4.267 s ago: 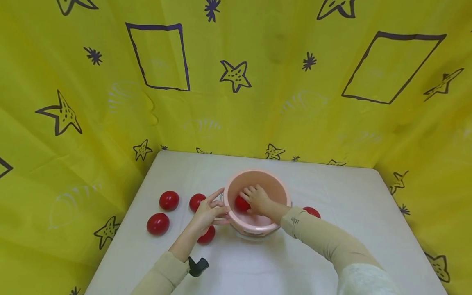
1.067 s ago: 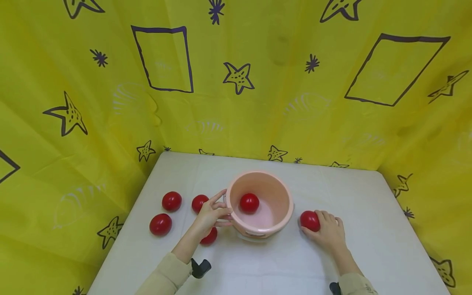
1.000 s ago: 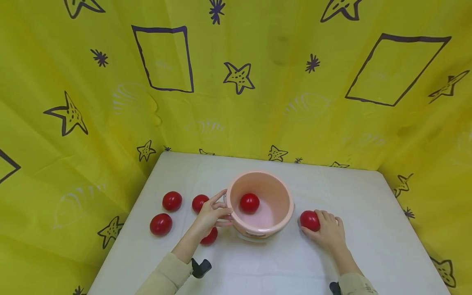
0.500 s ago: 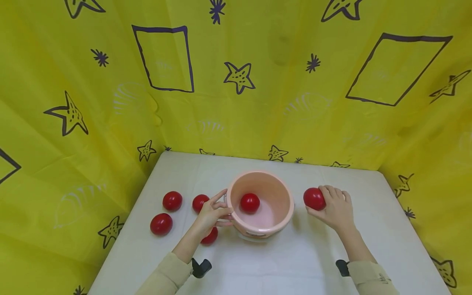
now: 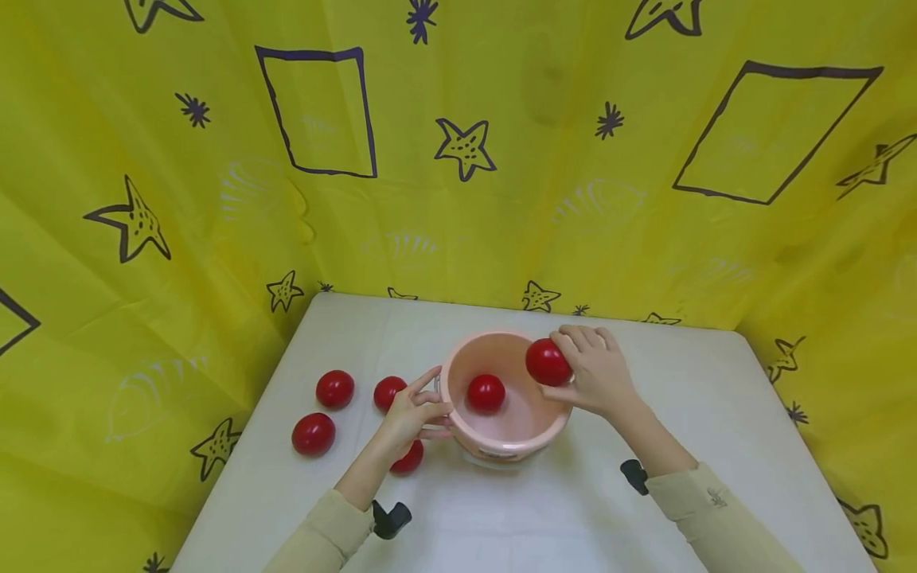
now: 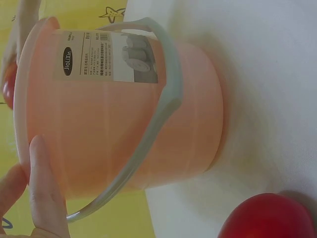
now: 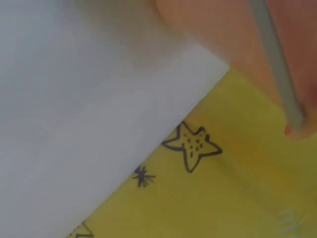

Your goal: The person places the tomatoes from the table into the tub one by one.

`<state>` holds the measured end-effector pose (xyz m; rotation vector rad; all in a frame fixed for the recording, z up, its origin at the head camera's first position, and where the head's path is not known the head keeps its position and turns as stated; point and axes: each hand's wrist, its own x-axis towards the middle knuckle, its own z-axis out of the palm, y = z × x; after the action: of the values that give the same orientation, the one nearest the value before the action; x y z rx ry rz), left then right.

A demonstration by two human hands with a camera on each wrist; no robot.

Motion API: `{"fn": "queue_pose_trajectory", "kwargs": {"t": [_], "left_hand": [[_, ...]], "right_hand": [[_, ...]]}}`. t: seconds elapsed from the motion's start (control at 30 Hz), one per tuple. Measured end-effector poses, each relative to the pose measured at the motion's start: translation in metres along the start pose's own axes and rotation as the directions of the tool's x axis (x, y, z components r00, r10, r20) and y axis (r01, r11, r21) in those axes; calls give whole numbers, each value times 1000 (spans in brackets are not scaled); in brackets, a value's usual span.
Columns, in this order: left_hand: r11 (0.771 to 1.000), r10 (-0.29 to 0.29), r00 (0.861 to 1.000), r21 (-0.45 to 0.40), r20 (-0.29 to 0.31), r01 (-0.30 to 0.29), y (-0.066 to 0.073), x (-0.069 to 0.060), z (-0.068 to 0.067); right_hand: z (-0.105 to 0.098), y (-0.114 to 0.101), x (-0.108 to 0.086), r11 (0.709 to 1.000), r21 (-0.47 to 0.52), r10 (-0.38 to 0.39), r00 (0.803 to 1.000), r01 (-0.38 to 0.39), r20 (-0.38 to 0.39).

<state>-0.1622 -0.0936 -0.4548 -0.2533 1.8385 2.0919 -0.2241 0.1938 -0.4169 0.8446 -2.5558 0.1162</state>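
Note:
A pink plastic bucket [image 5: 501,446] with a grey handle [image 6: 166,94] and a paper label [image 6: 106,55] stands upright on the table. My left hand [image 5: 407,415] holds its rim at the left, one finger lying along the outer wall in the left wrist view. One red ball [image 5: 485,394] lies inside the bucket. Over the bucket's right rim, my right hand [image 5: 598,374] grips another red ball [image 5: 548,363] between thumb and fingers. In the right wrist view the bucket's wall [image 7: 218,29] is blurred, and the held ball is mostly out of sight.
Left of the bucket lie several red balls, among them two at the far left, a rear one [image 5: 334,389] and a front one [image 5: 313,434]. Two more are partly hidden by the left hand. A yellow patterned curtain [image 5: 458,215] surrounds the white-covered table [image 5: 680,398].
My right hand leaves the ball inside the bucket, takes another from the table at the right, lifts it and brings it left over the rim. My left hand stays at the bucket.

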Motion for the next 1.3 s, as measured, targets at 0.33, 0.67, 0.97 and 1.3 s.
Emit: {"fn": "queue_pose_trajectory", "kwargs": {"t": [0.33,0.67,0.97,1.3], "left_hand": [[1000,-8,1000,-3,0,8,1,1,1],[1000,-10,1000,-3,-7,10,4,-2,4],[1000,-16,1000,2,-24,16,2,0,2],[1000,-21,999,3,-30,21,2,0,1]], "right_hand": [[28,-44,30,975,27,-223,966,221,129],[51,-63,39,942,35,-324,878,334,352],[67,-78,42,902,-15,-379,807,432,453],[74,-87,41,851,-145,-328,727,505,603]]}}
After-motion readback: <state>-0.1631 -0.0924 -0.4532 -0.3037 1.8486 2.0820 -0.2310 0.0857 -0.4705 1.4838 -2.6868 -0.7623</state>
